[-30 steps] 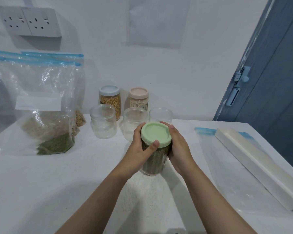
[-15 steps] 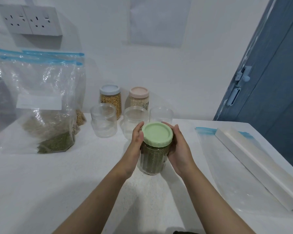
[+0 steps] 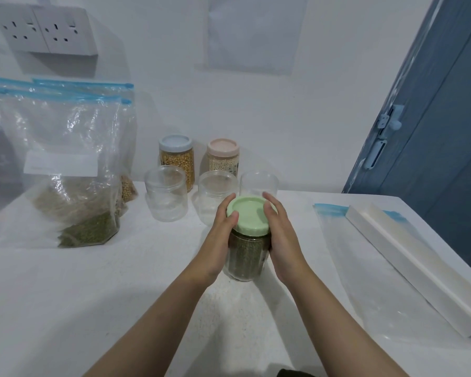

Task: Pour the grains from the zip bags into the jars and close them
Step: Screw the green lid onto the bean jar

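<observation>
A glass jar of green grains (image 3: pixel 245 258) with a pale green lid (image 3: pixel 250 214) is held between both hands above the white table (image 3: pixel 65 289). My left hand (image 3: pixel 220 239) wraps its left side, thumb on the lid's rim. My right hand (image 3: pixel 282 238) grips the right side. Behind stand three empty clear jars (image 3: pixel 166 197) (image 3: pixel 215 195) (image 3: pixel 259 183), then a blue-lidded jar of yellow grains (image 3: pixel 176 157) and a pink-lidded jar of pale grains (image 3: pixel 223 159). Zip bags with grains (image 3: pixel 63 170) lean at the left.
An empty zip bag (image 3: pixel 370 270) lies flat at the right with a long white box (image 3: pixel 416 265) on it. A blue door (image 3: pixel 441 118) stands at the far right, and wall sockets (image 3: pixel 42 29) sit high on the left.
The jar has come slightly up off the table between my hands. My left thumb is back on the lid's rim after lying along the jar's side half a second ago.
</observation>
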`<state>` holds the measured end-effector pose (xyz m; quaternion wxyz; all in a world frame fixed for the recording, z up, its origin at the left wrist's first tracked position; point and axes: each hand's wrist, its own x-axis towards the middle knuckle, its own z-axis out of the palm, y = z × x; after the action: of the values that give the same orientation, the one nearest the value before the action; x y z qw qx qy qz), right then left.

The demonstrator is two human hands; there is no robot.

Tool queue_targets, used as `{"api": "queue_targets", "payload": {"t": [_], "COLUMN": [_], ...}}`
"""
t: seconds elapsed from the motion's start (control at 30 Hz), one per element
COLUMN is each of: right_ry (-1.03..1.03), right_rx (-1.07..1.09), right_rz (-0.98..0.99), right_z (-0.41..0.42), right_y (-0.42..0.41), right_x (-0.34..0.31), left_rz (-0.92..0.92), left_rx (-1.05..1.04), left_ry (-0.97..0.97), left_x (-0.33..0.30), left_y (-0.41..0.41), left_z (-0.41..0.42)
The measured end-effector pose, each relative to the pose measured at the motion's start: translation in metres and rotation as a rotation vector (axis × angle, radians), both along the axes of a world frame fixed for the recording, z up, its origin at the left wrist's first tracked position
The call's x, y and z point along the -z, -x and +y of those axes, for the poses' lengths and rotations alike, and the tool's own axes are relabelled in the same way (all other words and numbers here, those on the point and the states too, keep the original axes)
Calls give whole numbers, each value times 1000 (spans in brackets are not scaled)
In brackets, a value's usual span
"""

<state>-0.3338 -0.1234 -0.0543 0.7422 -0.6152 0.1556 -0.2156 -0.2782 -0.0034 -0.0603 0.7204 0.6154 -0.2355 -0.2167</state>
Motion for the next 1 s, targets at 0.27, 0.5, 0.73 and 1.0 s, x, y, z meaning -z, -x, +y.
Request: {"api": "queue_targets", "payload": {"t": [0.27,0.5,0.73,1.0], "right_ry": [132,60,171,279], "right_rx": [335,291,276,215], "right_rz": [10,64,-93,-193], "right_z": [28,26,-14,-87], "right_y": [-6,-3,-8,-65], "right_x": [-2,-21,-90,-157], "left_rz": [-52,-56,-249,-378], "left_rx": [-213,-228,-187,-298], "left_ry": [-50,-38,94,171], "left_x": [-11,-25,-91,-153], "left_y": [9,11,-9,-62], "left_z": [-13,-17,-50,-121]}}
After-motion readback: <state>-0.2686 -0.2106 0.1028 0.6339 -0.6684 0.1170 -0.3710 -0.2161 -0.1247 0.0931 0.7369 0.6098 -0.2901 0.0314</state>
